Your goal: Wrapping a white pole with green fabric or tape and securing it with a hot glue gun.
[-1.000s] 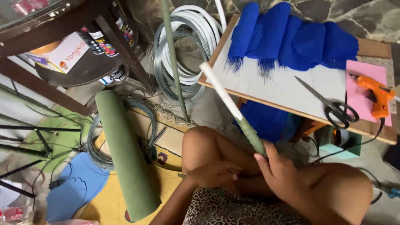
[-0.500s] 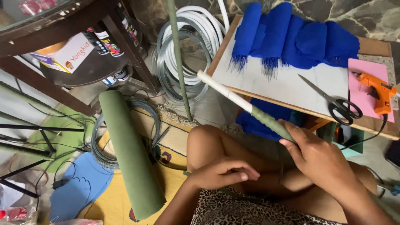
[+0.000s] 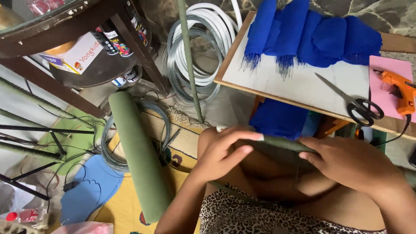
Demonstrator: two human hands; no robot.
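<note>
Left hand [image 3: 223,151] pinches white end of thin rod [image 3: 277,143]; right hand [image 3: 346,162] grips its green-wrapped length; felt roll [image 3: 138,156] and wire coils [image 3: 195,56] nearby; steel scissors [image 3: 353,99] on board [image 3: 303,82].

A low wooden desk [image 3: 303,102] with a pale top stood at the upper right. On it lay folded blue fringed fabric [image 3: 312,37] along the far edge, black-handled scissors [image 3: 353,99] near the front, and a pink sheet [image 3: 388,86] at the right end with an orange glue gun [image 3: 401,89] on it. The floor [image 3: 225,108] beside the desk carried coils of white and grey wire [image 3: 195,52], a green roll [image 3: 138,156] lying on a yellow mat [image 3: 125,203], and a blue foam cutout [image 3: 93,186].
</note>
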